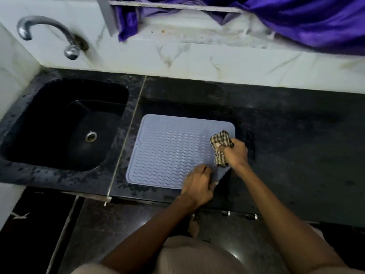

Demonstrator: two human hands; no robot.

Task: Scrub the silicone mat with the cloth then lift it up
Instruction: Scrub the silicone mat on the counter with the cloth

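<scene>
Left grip (pixel 198 183) pinches the mat's (pixel 169 151) near-right corner, right grip (pixel 234 152) clenches the cloth (pixel 221 143) just behind it, mat stretching leftward.

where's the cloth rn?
In the head view, the checked cloth is bunched in the right hand, over the right edge of the silicone mat on the black counter, right of the sink.

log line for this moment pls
left hand grips mat near corner | right hand holds cloth on mat | corner lifting
</scene>
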